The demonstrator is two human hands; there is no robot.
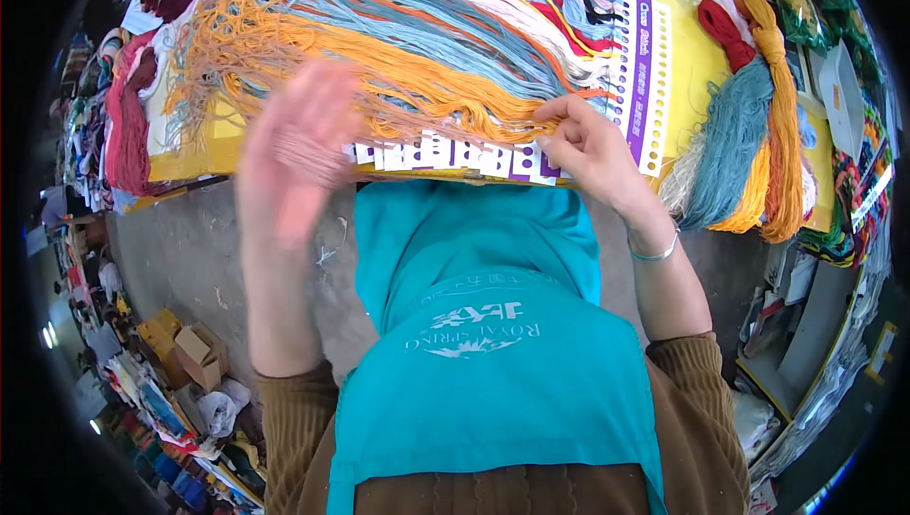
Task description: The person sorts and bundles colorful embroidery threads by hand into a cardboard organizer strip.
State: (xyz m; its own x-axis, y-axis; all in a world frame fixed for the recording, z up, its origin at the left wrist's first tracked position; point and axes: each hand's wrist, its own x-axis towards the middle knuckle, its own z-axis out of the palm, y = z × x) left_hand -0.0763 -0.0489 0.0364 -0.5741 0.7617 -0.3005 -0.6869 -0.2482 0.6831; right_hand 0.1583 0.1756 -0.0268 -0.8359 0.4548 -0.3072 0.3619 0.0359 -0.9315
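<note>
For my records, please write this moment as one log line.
left hand: blurred, tan strands across | right hand: at orange threads | purple-white card: beside threads

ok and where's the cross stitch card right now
In the head view, the Cross Stitch card lies on the yellow table, right of centre, between the laid-out threads and the bundled skeins, beside the right hand.

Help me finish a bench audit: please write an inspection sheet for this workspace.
Surface: yellow table, mostly covered.
Job's things: multicoloured threads laid across; punched "Cross Stitch" card at their right ends.
Clutter: tangled orange ends at left; coloured thread hanks at right.
Hands: left hand blurred, pinkish strands across it; right hand by orange thread, hold unclear.
Cables: nothing seen.
Surroundings: grey floor with thread scraps, cardboard box.
</note>
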